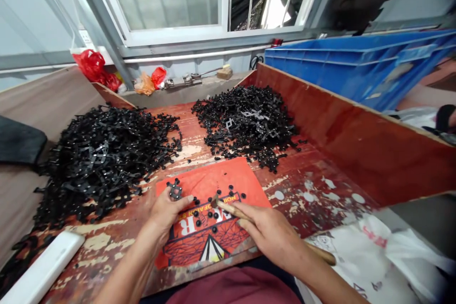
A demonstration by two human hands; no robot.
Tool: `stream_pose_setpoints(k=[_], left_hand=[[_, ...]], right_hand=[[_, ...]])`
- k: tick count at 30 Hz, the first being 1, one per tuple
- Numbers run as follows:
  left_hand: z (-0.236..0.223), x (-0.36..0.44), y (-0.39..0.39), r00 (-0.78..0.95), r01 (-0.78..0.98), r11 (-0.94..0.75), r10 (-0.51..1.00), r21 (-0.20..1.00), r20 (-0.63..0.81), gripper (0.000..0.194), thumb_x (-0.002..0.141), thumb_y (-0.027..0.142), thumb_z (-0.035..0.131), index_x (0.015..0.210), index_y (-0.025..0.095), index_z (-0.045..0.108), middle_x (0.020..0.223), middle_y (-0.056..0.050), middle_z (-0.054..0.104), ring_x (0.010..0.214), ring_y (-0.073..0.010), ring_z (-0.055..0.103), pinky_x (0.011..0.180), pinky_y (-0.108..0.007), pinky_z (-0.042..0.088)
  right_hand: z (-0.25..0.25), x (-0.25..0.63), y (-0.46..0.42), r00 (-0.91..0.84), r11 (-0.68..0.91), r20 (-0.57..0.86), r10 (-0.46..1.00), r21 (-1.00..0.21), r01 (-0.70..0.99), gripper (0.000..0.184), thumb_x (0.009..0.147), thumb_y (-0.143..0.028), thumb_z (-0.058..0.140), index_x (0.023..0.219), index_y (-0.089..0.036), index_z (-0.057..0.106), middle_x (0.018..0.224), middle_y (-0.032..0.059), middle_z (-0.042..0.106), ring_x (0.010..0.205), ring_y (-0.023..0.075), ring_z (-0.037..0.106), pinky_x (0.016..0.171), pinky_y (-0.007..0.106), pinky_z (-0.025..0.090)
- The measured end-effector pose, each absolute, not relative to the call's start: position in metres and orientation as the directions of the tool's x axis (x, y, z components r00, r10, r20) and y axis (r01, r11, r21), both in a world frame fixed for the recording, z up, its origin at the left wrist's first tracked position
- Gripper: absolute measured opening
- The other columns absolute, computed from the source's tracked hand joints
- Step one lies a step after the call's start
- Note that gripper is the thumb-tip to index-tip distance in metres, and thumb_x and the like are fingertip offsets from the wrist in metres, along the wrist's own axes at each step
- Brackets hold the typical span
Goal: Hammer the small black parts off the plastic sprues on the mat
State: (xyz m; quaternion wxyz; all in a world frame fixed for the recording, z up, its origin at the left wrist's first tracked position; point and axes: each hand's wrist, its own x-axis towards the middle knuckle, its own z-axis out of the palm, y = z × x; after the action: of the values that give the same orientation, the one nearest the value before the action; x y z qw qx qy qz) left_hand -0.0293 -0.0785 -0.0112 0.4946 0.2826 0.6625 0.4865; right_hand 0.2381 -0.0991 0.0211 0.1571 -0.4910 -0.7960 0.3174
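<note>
My left hand [164, 211] is closed at the fingers on a small black openwork part [175, 189] with round knobs at its corners. Its thumb stretches toward several small round black pieces [198, 223] scattered on an orange-red printed sheet [235, 173]. Wrapped around a long wooden-handled tool [230, 208], my right hand [261, 225] lies over the sheet's right side. The tool's dark tip rests among the round pieces; its exact shape is too small to make out. The handle's far end comes out past my right wrist.
Heaps of black parts lie at left [103, 161] and at back right [249, 118]. Wooden boards [342, 128] wall the worn red tabletop. A blue crate [320, 66] stands beyond the right board. A white bar-shaped object [46, 266] lies front left, a printed white sack [356, 251] front right.
</note>
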Motion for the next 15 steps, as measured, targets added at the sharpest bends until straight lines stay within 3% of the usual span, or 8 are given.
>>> stream_pose_setpoints(k=[5, 11, 15], left_hand=[[-0.017, -0.023, -0.076, -0.351, -0.105, 0.399, 0.842, 0.911, -0.409, 0.050, 0.047, 0.027, 0.089, 0.076, 0.020, 0.049, 0.057, 0.008, 0.056, 0.045, -0.0088, 0.055, 0.038, -0.015, 0.027], [-0.020, -0.024, -0.074, -0.325, -0.041, 0.442, 0.842, 0.896, -0.430, 0.046, 0.051, 0.027, 0.087, 0.079, 0.020, 0.050, 0.056, 0.010, 0.055, 0.036, -0.0038, 0.042, 0.035, -0.016, 0.021], [-0.017, -0.026, -0.074, -0.306, -0.059, 0.479, 0.826, 0.876, -0.473, 0.047, 0.054, 0.028, 0.086, 0.077, 0.022, 0.045, 0.048, 0.014, 0.046, 0.029, -0.0016, 0.027, 0.032, -0.018, 0.015]], right_hand=[[0.018, 0.241, -0.097, -0.454, 0.320, -0.041, 0.890, -0.653, 0.686, 0.045, 0.095, -0.022, 0.051, 0.136, -0.036, 0.061, 0.122, 0.0003, 0.072, 0.104, 0.0228, 0.071, 0.091, 0.032, 0.054], [0.010, 0.242, -0.097, -0.464, 0.335, -0.033, 0.885, -0.647, 0.685, 0.045, 0.095, -0.021, 0.052, 0.137, -0.035, 0.060, 0.120, 0.0011, 0.073, 0.103, 0.0228, 0.072, 0.094, 0.034, 0.054], [0.014, 0.238, -0.096, -0.476, 0.318, -0.073, 0.877, -0.653, 0.687, 0.044, 0.095, -0.020, 0.052, 0.136, -0.035, 0.061, 0.121, 0.0009, 0.073, 0.106, 0.0233, 0.071, 0.096, 0.036, 0.053]])
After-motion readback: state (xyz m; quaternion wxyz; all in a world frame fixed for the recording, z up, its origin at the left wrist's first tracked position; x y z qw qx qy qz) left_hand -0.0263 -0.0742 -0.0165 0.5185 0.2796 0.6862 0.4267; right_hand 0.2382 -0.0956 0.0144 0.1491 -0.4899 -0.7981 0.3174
